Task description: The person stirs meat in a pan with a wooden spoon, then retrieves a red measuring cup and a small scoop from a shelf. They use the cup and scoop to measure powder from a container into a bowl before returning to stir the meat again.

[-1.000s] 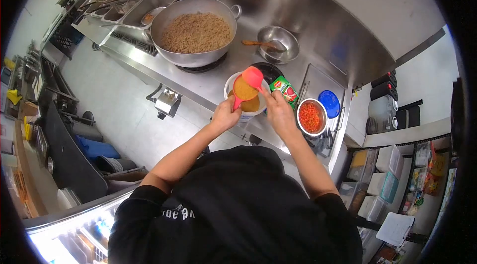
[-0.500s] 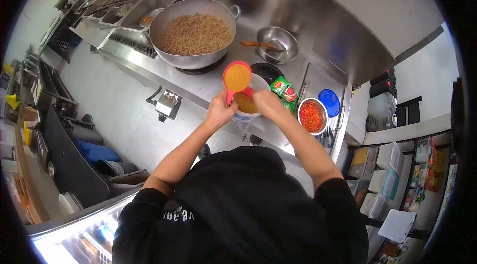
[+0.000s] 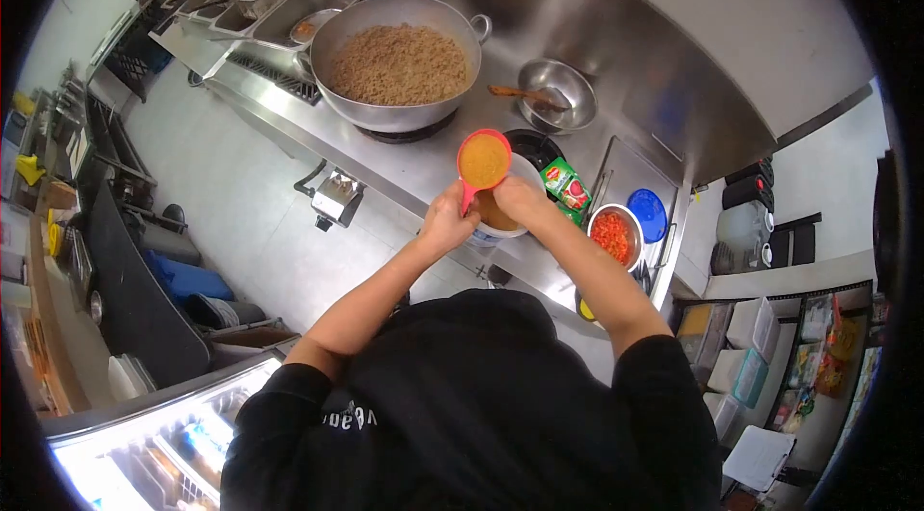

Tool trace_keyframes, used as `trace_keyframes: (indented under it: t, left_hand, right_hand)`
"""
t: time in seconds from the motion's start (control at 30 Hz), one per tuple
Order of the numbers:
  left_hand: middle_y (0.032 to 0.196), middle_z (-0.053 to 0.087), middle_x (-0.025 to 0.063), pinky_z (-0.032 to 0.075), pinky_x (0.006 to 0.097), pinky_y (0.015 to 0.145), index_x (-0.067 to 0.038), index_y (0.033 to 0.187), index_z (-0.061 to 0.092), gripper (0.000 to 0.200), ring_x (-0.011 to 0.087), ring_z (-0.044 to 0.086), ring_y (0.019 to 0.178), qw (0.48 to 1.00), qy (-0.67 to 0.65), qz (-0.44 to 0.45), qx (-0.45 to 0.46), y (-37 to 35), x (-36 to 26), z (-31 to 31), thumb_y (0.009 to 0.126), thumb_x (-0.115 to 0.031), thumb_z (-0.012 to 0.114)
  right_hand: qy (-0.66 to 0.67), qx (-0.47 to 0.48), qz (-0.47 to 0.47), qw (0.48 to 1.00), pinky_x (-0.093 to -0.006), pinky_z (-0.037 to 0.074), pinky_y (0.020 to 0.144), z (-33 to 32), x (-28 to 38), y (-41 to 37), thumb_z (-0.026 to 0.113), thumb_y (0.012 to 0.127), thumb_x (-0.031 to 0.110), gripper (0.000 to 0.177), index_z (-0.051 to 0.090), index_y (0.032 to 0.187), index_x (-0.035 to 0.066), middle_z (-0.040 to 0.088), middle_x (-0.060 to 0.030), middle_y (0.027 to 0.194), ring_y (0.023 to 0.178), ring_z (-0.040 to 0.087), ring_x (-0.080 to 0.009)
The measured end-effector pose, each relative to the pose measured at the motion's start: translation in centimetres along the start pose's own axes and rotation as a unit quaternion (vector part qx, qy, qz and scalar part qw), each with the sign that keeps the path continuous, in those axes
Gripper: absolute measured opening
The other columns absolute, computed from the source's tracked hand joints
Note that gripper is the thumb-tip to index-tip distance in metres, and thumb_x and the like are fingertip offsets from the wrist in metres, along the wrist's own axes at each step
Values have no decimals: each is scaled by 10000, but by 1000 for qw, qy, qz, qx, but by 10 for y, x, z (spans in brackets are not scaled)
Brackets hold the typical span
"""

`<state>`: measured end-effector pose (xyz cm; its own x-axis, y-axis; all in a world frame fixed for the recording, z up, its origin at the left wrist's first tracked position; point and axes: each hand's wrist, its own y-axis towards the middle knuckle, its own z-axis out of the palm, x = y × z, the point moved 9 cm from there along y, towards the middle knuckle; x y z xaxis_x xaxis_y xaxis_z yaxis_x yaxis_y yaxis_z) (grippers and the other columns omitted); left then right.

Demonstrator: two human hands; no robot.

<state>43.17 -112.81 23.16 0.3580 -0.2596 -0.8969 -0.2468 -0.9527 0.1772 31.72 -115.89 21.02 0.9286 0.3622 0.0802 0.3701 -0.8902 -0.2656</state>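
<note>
My left hand (image 3: 448, 220) is closed round the handle of a red measuring cup (image 3: 466, 195). The cup is filled to near its rim with yellow-brown powder (image 3: 484, 161). My right hand (image 3: 518, 200) is closed beside the cup's lower right edge; whatever its fingers hold is hidden. Both hands are over a white tub (image 3: 525, 167) with more of the powder (image 3: 496, 215) inside. Just right of the tub lies a green packet (image 3: 566, 183) with a red picture on it.
A large pan (image 3: 332, 44) of brown crumbly food stands on the burner. Behind the tub, a steel bowl (image 3: 580, 92) holds a wooden-handled utensil (image 3: 520, 93). To the right are a bowl of chopped red pieces (image 3: 610, 237) and a blue lid (image 3: 648, 214).
The view has shifted, so the counter things appear farther right. My right hand has come closer to the measuring cup. A red piece seen by its fingers earlier is now hidden.
</note>
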Motion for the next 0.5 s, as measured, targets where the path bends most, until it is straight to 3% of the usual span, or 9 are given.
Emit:
trace_keyframes:
  t: [0.03, 0.17, 0.23, 0.37, 0.43, 0.5]
  left_hand:
    - [743, 582, 121, 479, 361, 638, -1, 887, 507, 234, 266, 600, 687, 1000, 1, -1, 4, -1, 0, 1, 678, -13, 612]
    - [776, 578, 126, 474, 361, 646, -6, 888, 499, 235, 267, 595, 709, 1000, 7, 1, 12, -1, 1, 5, 685, -18, 617]
    - [784, 576, 130, 472, 361, 649, -8, 888, 497, 235, 270, 594, 718, 1000, -13, 9, 9, 0, -1, 4, 687, -22, 618]
    - [788, 574, 138, 471, 373, 656, -3, 898, 492, 240, 289, 593, 727, 1000, -13, 1, 21, 0, 7, 3, 697, -29, 620]
    - [780, 572, 143, 471, 377, 657, -2, 900, 490, 242, 297, 592, 725, 1000, -9, 2, 19, -2, 10, 4, 698, -30, 622]
    - [765, 565, 157, 465, 389, 651, 2, 897, 486, 241, 311, 588, 720, 1000, 19, 12, 4, 0, 7, 3, 703, -31, 625]
  right_hand:
    - [-34, 52, 26, 998, -399, 510, 793, 8, -1, -1, 441, 845, 105, 256, 678, 916, 41, 654, -179, 990, 945, 636, -268]
    - [-27, 32, 6, 999, -393, 509, 797, 68, -10, 17, 467, 843, 122, 248, 683, 941, 52, 658, -174, 992, 964, 629, -273]
    - [88, 7, -89, 992, -421, 514, 761, 102, -11, 35, 538, 819, 174, 231, 642, 964, 28, 649, -181, 984, 898, 633, -342]
    - [138, 31, -115, 983, -433, 486, 805, 78, -17, 32, 566, 815, 221, 237, 633, 978, 61, 631, -184, 1019, 965, 596, -351]
    - [116, 12, 18, 993, -434, 477, 806, 48, -35, 25, 561, 834, 255, 252, 615, 995, 70, 619, -194, 1022, 976, 583, -344]
    - [159, 5, -7, 987, -430, 481, 796, 31, -7, 17, 561, 832, 246, 257, 612, 1006, 64, 624, -188, 1006, 950, 593, -344]
